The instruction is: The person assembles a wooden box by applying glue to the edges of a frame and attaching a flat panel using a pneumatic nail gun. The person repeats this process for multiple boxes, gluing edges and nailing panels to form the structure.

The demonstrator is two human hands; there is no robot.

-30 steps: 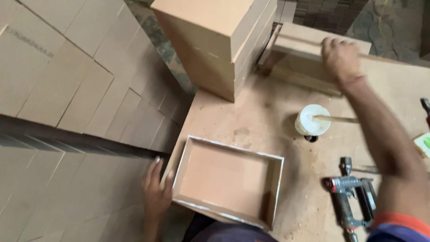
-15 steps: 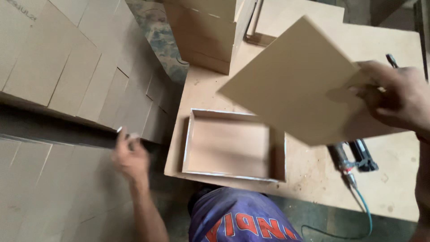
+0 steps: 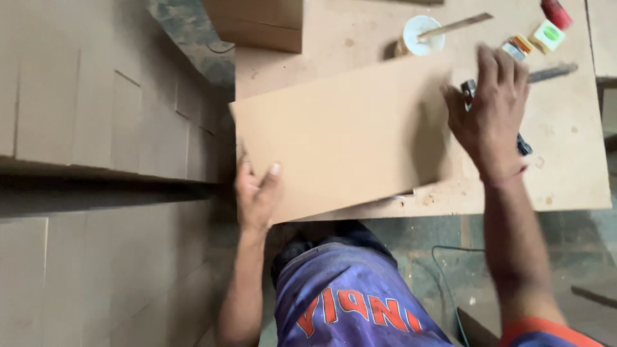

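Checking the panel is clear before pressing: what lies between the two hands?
In the head view, only the bare face of the brown board spans from the left hand to the right hand.

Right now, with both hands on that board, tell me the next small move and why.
Probably nudge the flat brown board square before pressing down. It sits skewed to the table's front edge; the left hand grips its near left corner, the right hand rests flat on its right end, so both can turn it.

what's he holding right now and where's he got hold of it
A flat brown board: left hand grips its near-left corner, right hand presses flat on its right end.
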